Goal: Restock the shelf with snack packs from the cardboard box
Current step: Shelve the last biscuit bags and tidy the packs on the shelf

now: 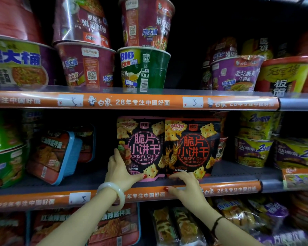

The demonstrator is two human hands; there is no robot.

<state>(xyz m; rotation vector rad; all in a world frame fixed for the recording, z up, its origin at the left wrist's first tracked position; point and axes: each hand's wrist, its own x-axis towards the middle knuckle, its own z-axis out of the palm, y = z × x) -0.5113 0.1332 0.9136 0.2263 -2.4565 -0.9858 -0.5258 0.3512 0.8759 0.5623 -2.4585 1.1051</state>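
Grey shelf (229,172): left hand (120,170) pinches pink pack (142,146), right hand (187,187) presses fingertips on red pack (192,148).

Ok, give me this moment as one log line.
left hand grips pink Crispy Chip pack | right hand touches red Crispy Chip pack base | both upright, side by side, middle shelf

My left hand (121,169) pinching a pink snack pack (142,144), my right hand (187,185) alongside, bent fingertips on an orange snack pack (192,148), forearms raised.
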